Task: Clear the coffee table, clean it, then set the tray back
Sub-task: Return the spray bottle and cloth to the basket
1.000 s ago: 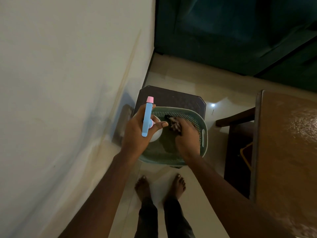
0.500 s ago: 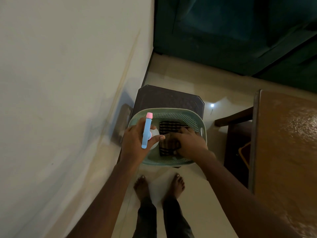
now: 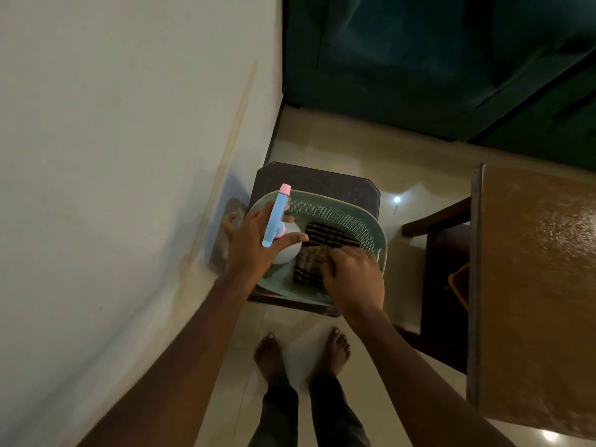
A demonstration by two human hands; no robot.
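At frame centre, the left hand (image 3: pixel 253 245) clasps a spray bottle (image 3: pixel 288 251) by its neck over a green basket (image 3: pixel 371 225). The right hand (image 3: pixel 353 279), fingers curled, grips a striped cloth (image 3: pixel 317 250) lying inside it

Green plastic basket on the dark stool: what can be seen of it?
The pale green plastic basket, rounded-rectangular with perforated walls and a smooth rim, sits upright on the dark plastic stool by the wall. Inside are a dark striped cloth under the right hand and a white spray bottle held by the left hand.
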